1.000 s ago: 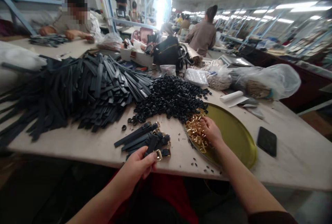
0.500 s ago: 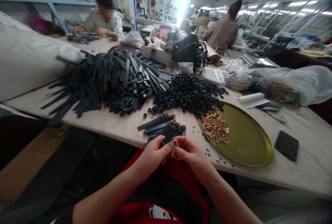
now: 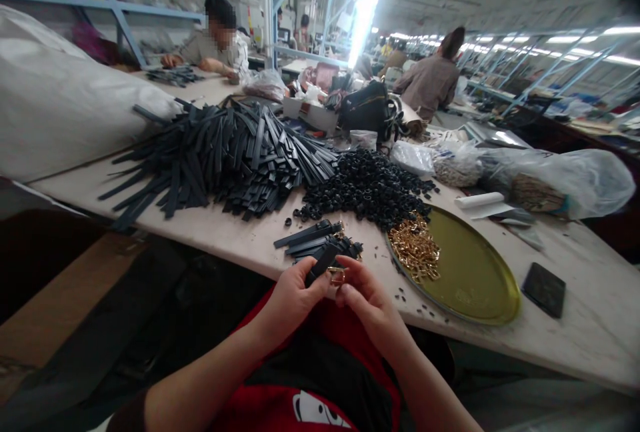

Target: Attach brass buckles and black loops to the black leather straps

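Note:
My left hand (image 3: pixel 296 293) pinches a black strap (image 3: pixel 323 264) between thumb and fingers, just past the table's front edge. A gold buckle (image 3: pixel 337 276) sits at the strap's near end. My right hand (image 3: pixel 369 300) has its fingers and thumb around the buckle's right side; the exact contact is partly hidden. Beyond the hands lies a small stack of black straps with gold buckles (image 3: pixel 315 243). A large heap of plain black straps (image 3: pixel 240 152) is at the left, with a pile of small black loops (image 3: pixel 363 185) beside it.
A round gold-green tray (image 3: pixel 480 279) at the right carries a heap of gold buckles (image 3: pixel 414 249). Right of it lies a dark phone-like slab (image 3: pixel 545 289). Plastic bags (image 3: pixel 590 179), a black bag (image 3: pixel 365 109) and a large white sack (image 3: pixel 65 99) stand around. Other people (image 3: pixel 215 45) sit beyond.
The strap is tilted more upright and the buckle shows more clearly. My right fingers have spread slightly around it. The view has shifted a little left and up.

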A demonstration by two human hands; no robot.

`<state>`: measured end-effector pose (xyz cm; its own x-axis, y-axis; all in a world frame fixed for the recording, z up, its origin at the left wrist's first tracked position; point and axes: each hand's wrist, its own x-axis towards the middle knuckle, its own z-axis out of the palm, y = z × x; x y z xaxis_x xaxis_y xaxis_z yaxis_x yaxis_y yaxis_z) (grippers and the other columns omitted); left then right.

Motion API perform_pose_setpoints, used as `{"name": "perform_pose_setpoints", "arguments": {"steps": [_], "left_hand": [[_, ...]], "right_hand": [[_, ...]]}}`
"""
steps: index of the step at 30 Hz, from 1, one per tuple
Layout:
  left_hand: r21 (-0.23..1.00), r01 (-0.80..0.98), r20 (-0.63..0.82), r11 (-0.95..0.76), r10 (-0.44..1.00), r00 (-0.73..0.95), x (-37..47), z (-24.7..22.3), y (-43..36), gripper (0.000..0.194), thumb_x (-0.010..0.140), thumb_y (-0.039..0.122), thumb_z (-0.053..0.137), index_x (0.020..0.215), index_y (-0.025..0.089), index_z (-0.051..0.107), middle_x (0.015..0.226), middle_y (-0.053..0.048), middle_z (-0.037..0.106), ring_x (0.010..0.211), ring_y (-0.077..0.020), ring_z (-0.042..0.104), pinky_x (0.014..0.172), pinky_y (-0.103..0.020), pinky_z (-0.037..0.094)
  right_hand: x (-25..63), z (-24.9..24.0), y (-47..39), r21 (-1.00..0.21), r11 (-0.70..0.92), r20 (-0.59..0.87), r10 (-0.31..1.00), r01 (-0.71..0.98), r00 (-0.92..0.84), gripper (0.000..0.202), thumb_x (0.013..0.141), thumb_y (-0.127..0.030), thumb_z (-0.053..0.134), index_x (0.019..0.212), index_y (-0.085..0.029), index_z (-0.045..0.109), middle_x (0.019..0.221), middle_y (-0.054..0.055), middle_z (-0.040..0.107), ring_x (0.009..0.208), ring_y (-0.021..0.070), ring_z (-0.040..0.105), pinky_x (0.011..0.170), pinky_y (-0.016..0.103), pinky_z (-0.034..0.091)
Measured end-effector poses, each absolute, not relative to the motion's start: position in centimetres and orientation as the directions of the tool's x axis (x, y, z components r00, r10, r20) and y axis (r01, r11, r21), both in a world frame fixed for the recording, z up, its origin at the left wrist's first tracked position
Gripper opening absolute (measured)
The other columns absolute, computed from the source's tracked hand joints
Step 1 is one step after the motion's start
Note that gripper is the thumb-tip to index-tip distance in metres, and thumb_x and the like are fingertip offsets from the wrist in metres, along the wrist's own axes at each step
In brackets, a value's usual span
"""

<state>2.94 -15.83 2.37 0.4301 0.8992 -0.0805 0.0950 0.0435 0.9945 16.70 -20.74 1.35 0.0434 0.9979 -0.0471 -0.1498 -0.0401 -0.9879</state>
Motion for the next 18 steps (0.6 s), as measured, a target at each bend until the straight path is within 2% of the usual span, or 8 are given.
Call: {"name": "perform_pose_setpoints", "arguments": {"steps": [3, 5, 8, 12, 16, 18], "left_hand": [[0.988, 0.154, -0.055, -0.008, 0.913, 0.403, 2.8, 2.4, -16.0, 0.023, 0.079, 0.037, 0.052, 0.078, 0.015, 0.056, 0.07, 0.002, 0.059, 0.063, -0.011, 0.051, 0.056, -0.019, 0.039], [0.98, 0.199, -0.061, -0.027, 0.905, 0.42, 2.8, 2.2, -15.9, 0.022, 0.079, 0.036, 0.052, 0.076, 0.015, 0.056, 0.069, 0.003, 0.059, 0.062, -0.0109, 0.05, 0.055, -0.019, 0.038], [0.977, 0.215, -0.105, -0.003, 0.867, 0.487, 2.9, 1.7, -15.5, 0.023, 0.079, 0.037, 0.051, 0.079, 0.015, 0.058, 0.072, 0.002, 0.06, 0.065, -0.0122, 0.051, 0.058, -0.02, 0.039], [0.969, 0.247, -0.165, 0.018, 0.792, 0.588, 2.6, 0.8, -15.0, 0.031, 0.083, 0.043, 0.044, 0.081, 0.014, 0.056, 0.066, 0.002, 0.056, 0.059, -0.0111, 0.049, 0.053, -0.02, 0.036], [0.941, 0.339, -0.204, -0.003, 0.795, 0.572, 1.9, 0.1, -14.8, 0.032, 0.087, 0.042, 0.034, 0.081, 0.016, 0.053, 0.058, 0.004, 0.049, 0.054, -0.0101, 0.045, 0.052, -0.02, 0.033], [0.924, 0.383, -0.236, -0.011, 0.772, 0.591, 1.7, 0.0, -14.7, 0.03, 0.087, 0.04, 0.035, 0.084, 0.016, 0.054, 0.06, 0.004, 0.05, 0.055, -0.0103, 0.045, 0.053, -0.02, 0.034]], "right_hand": [[16.3, 0.6, -20.9, -0.96, -0.112, -0.099, 0.993, -0.257, -0.062, 0.053, 0.072, -0.021, 0.062, 0.121, -0.026, 0.044, 0.078, -0.002, 0.06, 0.066, 0.0101, 0.055, 0.06, 0.022, 0.044], [16.4, 0.0, -20.8, -0.96, -0.111, -0.106, 0.994, -0.258, -0.034, 0.055, 0.071, -0.02, 0.063, 0.122, -0.026, 0.042, 0.078, -0.002, 0.061, 0.069, 0.0106, 0.056, 0.061, 0.022, 0.045], [16.8, -0.6, -20.4, -0.962, -0.094, -0.111, 0.993, -0.255, 0.051, 0.046, 0.068, -0.022, 0.068, 0.111, -0.025, 0.053, 0.083, -0.001, 0.064, 0.075, 0.0118, 0.058, 0.067, 0.024, 0.046], [17.2, -0.7, -19.8, -0.897, -0.176, -0.25, 0.959, -0.405, 0.137, 0.024, 0.062, -0.027, 0.074, 0.083, -0.021, 0.065, 0.064, -0.004, 0.062, 0.058, 0.0071, 0.054, 0.058, 0.019, 0.045], [17.4, -0.8, -19.1, -0.746, -0.225, -0.425, 0.885, -0.627, 0.188, 0.024, 0.054, -0.027, 0.079, 0.073, -0.019, 0.066, 0.065, -0.004, 0.063, 0.052, 0.0046, 0.052, 0.05, 0.016, 0.044], [17.4, -1.2, -18.8, -0.688, -0.227, -0.458, 0.872, -0.689, 0.171, 0.025, 0.052, -0.027, 0.08, 0.072, -0.019, 0.067, 0.065, -0.003, 0.063, 0.051, 0.0044, 0.052, 0.049, 0.015, 0.044]]}}
